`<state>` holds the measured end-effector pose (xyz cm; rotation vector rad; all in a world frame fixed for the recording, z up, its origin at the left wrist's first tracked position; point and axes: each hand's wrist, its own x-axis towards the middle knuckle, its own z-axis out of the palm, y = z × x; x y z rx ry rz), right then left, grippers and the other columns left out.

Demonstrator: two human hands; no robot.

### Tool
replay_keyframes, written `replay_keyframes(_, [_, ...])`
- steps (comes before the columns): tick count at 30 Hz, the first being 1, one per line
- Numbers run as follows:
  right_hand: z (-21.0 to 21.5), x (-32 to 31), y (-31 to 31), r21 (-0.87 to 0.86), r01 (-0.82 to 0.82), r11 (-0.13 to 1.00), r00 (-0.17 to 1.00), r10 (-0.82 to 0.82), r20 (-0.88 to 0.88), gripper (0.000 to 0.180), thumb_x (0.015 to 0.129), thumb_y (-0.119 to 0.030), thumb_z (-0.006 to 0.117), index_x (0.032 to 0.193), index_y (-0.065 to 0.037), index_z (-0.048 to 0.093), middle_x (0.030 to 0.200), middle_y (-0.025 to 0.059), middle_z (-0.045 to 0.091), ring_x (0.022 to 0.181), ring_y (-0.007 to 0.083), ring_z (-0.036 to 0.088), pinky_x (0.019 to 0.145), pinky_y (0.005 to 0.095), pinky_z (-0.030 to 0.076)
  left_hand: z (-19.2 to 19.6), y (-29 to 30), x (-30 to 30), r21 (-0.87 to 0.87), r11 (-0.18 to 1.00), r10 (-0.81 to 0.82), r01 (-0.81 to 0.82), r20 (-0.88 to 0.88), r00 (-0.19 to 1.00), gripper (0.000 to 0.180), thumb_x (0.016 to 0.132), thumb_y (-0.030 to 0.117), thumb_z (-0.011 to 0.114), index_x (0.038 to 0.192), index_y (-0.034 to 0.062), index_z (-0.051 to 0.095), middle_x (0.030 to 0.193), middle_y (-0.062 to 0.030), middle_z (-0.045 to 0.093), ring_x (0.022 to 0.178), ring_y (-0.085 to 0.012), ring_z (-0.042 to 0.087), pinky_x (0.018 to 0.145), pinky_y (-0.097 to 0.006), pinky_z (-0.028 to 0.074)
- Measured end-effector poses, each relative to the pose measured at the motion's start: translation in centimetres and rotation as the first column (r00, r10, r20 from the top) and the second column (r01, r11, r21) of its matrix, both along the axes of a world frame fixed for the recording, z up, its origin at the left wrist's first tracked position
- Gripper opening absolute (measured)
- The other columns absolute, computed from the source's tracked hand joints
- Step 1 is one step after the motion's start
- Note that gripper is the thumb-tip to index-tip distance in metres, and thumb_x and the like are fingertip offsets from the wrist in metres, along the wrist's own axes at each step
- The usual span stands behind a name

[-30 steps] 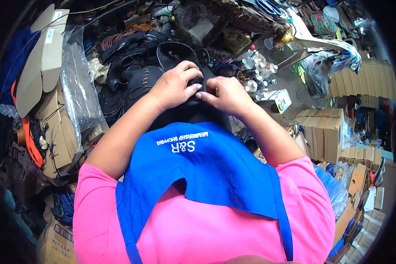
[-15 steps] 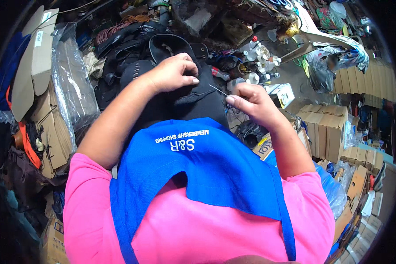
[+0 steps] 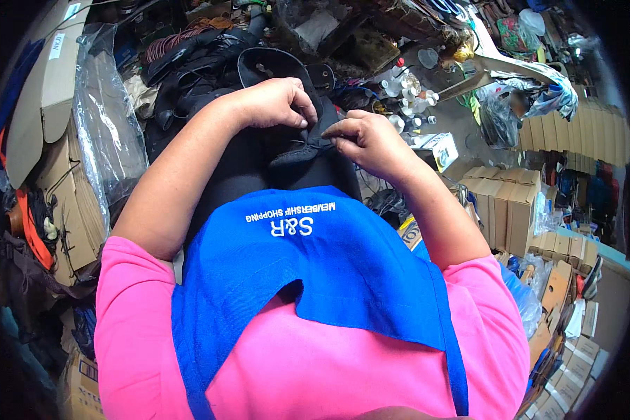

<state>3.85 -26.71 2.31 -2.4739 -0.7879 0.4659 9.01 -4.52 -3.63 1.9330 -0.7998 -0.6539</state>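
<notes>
Holding a black shoe by its upper in the curled left hand, with thumb drawn in close to the fingers. Meeting its side with the right hand, with forefinger and thumb bent nearly together; cannot tell whether pinching anything thin between the tips. Resting the shoe between and slightly below both hands, over black trousers. Wearing, nearer the body than the hands, a blue apron over a pink shirt. Facing, just past the left hand, a rimmed black piece, then a dim dark heap. Having white-capped bottles beyond the right hand and stacked cardboard boxes farther out on its right. Having clear plastic sheeting well left of the left hand, beside upright cardboard.
</notes>
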Motion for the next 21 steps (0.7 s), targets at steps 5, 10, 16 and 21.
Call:
replay_keyframes(5, [0.5,-0.1,1.1,-0.067,0.029,0.997,1.0,-0.03,-0.007,0.021,0.072,-0.014,0.062,0.09,-0.006,0.071,0.085,0.0162,0.065,0.085,0.0316,0.064,0.077,0.0382,0.051,0.3,0.4,-0.1,0.022,1.0,-0.017,0.017,0.018,1.0,0.023,0.074,0.01,0.07,0.097,0.01,0.073,0.09,-0.0099,0.058,0.091,-0.0232,0.058,0.082,-0.033,0.047])
replay_keyframes(10, [1.2,-0.6,1.9,-0.175,0.062,0.983,0.997,-0.054,0.051,0.019,0.075,-0.011,0.06,0.09,-0.003,0.07,0.084,0.0162,0.065,0.081,0.0316,0.065,0.075,0.037,0.051,0.4,0.4,-0.2,-0.006,1.0,-0.012,0.012,0.0,1.0,0.024,0.074,0.009,0.069,0.097,0.0082,0.073,0.09,-0.0108,0.06,0.09,-0.0234,0.059,0.082,-0.033,0.047])
replay_keyframes(16, [0.7,-0.4,1.3,-0.11,0.111,0.988,0.991,-0.119,-0.068,0.019,0.078,-0.009,0.06,0.092,-0.002,0.07,0.082,0.0156,0.065,0.078,0.0264,0.066,0.071,0.0347,0.052,0.1,0.0,0.3,-0.031,0.999,-0.029,0.027,-0.067,0.997,0.023,0.075,0.01,0.068,0.097,0.0066,0.073,0.088,-0.0087,0.06,0.087,-0.0203,0.059,0.081,-0.031,0.046])
replay_keyframes(21, [0.5,-0.6,0.9,-0.078,0.137,0.988,0.984,-0.145,-0.105,0.019,0.079,-0.008,0.06,0.094,-0.001,0.069,0.08,0.0142,0.064,0.075,0.0215,0.065,0.068,0.0315,0.051,0.1,-0.4,0.5,-0.022,0.998,-0.055,0.053,-0.114,0.992,0.021,0.076,0.013,0.07,0.096,0.0094,0.073,0.089,-0.0058,0.053,0.089,-0.0203,0.054,0.082,-0.03,0.044])
